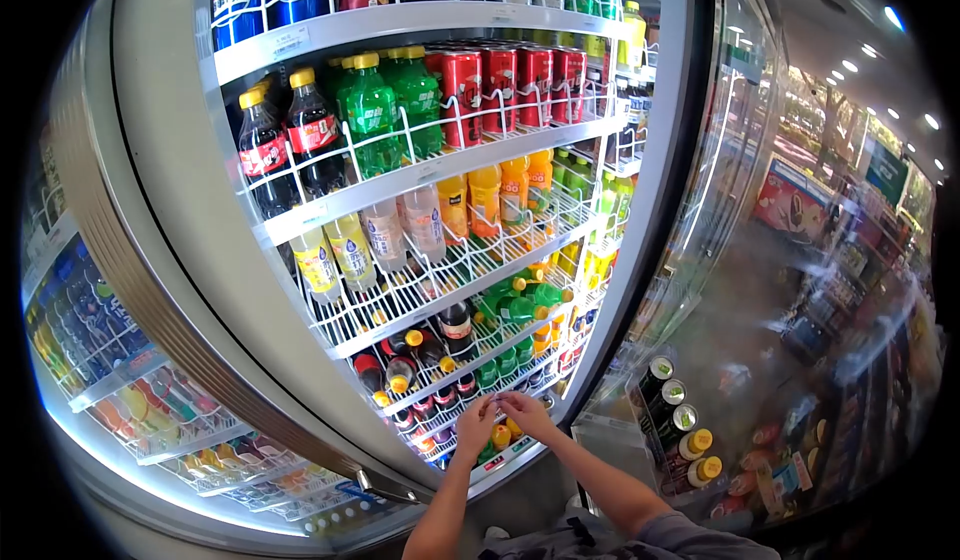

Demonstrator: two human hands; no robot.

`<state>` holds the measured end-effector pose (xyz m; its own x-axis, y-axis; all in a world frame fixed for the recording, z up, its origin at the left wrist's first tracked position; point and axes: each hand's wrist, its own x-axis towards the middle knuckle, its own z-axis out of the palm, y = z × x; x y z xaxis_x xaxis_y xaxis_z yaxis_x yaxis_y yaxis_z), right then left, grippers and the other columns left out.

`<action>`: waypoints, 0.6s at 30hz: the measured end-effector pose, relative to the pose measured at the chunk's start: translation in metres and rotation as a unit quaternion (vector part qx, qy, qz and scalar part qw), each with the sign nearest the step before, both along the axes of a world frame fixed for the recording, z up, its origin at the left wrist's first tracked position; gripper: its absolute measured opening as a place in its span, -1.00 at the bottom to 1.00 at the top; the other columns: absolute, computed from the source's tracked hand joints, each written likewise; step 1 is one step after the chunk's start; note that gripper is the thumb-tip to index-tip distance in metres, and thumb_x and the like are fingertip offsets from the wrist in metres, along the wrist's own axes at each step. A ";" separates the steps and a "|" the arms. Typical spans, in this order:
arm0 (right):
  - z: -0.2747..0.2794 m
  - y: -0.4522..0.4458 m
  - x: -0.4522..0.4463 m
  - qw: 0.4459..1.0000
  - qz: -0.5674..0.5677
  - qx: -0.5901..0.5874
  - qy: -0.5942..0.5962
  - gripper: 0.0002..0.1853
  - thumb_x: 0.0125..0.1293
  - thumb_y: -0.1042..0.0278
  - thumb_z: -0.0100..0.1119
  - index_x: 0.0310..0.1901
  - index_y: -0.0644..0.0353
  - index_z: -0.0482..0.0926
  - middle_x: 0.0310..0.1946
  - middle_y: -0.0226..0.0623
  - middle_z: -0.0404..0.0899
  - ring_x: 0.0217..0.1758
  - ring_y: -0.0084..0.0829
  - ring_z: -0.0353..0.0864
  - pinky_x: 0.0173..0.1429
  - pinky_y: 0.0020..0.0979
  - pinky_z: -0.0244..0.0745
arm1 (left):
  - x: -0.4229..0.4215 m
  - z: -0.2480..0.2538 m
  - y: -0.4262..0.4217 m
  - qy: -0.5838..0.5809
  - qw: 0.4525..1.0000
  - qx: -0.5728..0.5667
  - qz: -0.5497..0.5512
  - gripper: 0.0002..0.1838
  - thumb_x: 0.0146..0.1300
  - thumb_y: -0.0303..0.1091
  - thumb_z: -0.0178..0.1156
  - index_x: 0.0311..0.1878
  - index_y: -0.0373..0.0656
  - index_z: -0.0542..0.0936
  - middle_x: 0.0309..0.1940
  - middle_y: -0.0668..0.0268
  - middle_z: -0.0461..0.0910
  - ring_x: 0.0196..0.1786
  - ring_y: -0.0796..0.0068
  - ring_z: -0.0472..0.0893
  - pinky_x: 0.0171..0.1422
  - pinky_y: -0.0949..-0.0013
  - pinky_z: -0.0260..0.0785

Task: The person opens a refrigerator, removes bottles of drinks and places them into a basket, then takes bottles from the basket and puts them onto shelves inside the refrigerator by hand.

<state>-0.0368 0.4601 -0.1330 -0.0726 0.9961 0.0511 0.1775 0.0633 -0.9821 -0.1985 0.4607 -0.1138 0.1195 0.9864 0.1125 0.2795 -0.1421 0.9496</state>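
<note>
Both hands meet low in front of an open drinks fridge, fingertips close together. My left hand is closed, its fingers pinched near the right hand's. My right hand is also closed, thumb and fingers drawn in toward the left. Whatever lies between the fingertips is too small to make out. Behind the hands, the lower wire shelves hold lying bottles, among them dark cola bottles and green soda bottles. Orange-capped bottles show just below the fingers.
Higher shelves carry red cans, green bottles, cola bottles and orange drinks. The fridge's glass door stands open at right. Several cans and yellow-capped bottles stand at lower right. Another lit fridge section is at left.
</note>
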 end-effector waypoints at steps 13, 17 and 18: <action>0.019 -0.084 0.030 0.998 0.003 -0.006 0.070 -0.62 0.45 0.22 0.13 0.18 0.24 0.55 -0.11 -0.27 0.69 -0.05 -0.54 0.65 0.06 -0.51 0.52 | 0.021 0.010 -0.084 -0.084 0.995 -0.007 0.051 -0.66 0.41 -0.31 0.15 0.19 -0.19 0.57 -0.10 0.20 0.70 -0.07 0.49 0.66 0.06 0.43 0.46; 0.038 -0.115 0.048 0.997 0.037 0.002 0.065 -0.64 0.46 0.28 0.11 0.18 0.31 0.53 -0.07 -0.28 0.68 -0.02 -0.53 0.63 0.09 -0.50 0.51 | 0.035 0.024 -0.127 -0.058 0.995 0.015 0.085 -0.67 0.43 -0.31 0.13 0.19 -0.20 0.57 -0.10 0.22 0.69 -0.09 0.51 0.64 0.03 0.45 0.46; 0.042 -0.125 0.053 0.994 0.054 0.001 0.095 -0.63 0.47 0.29 0.10 0.20 0.31 0.51 -0.04 -0.27 0.67 0.00 -0.52 0.63 0.10 -0.49 0.51 | 0.042 0.028 -0.140 -0.063 0.993 0.019 0.096 -0.67 0.43 -0.31 0.13 0.19 -0.20 0.57 -0.10 0.22 0.69 -0.09 0.51 0.64 0.03 0.45 0.46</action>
<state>0.0161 0.3346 -0.0911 -0.1687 0.9828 0.0753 -0.0194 0.0731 -0.9971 -0.1570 0.3207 -0.0856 -0.0884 0.9844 0.1520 0.1840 -0.1338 0.9738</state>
